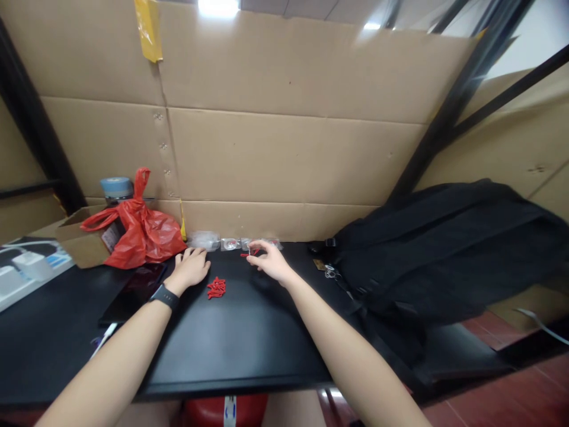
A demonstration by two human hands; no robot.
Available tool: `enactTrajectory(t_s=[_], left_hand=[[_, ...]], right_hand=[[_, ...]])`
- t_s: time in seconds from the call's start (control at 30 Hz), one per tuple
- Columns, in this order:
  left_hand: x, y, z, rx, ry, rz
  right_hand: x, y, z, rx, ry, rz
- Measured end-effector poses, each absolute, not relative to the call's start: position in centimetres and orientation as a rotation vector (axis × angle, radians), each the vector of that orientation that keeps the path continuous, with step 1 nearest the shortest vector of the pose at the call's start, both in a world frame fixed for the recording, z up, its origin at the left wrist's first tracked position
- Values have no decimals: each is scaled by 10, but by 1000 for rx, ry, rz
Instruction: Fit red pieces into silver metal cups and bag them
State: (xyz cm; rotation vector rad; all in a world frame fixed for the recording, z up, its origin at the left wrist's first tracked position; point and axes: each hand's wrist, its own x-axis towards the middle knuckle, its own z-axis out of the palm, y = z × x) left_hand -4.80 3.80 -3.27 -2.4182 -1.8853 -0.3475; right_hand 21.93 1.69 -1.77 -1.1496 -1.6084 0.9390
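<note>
My left hand [192, 268] lies on the black table with its fingers spread, holding nothing. Between the thumb and forefinger of my right hand [272, 262] is a small thin piece with a pale, silvery part; its exact kind is too small to make out. Red strands [244, 255] show right beside those fingertips. On the table between my hands, nearer to me, sits a little pile of short red cord-like pieces [216, 287]. Behind my hands, small clear packets [230, 244] with round contents stand in a row along the cardboard wall, one partly hidden by my right hand.
At the left are a knotted red plastic bag [149, 231], a cardboard box [84, 243], a dark phone or tablet [133, 293] with a white cable, and a power strip [33, 276]. A black backpack [444, 255] fills the right side. A cardboard wall [275, 154] closes the back.
</note>
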Motion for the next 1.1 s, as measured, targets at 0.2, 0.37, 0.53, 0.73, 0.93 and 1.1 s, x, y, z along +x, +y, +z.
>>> enactTrajectory(t_s=[0.2,0.37,0.53,0.73,0.93,1.1], left_hand=[[-49,38,-32,-2432,-1887,-303],[-49,37,-26,-2410,-1888,-351],[-48,37,-17,-2355,-1843,-496],[-53,37,-8,-2316,-1767,-614],[-56,34,-6,-2245,-1737,-530],[-55,35,-11,-2282,-1751,-412]], right_hand=[[224,18,-14,-1145,-1611,927],[227,17,-10,-1116,-1632,922],[229,18,-9,-1123,-1633,907],[232,17,-5,-1121,-1611,913],[231,15,-2,-1114,-1623,912],[230,15,-3,-1093,-1640,922]])
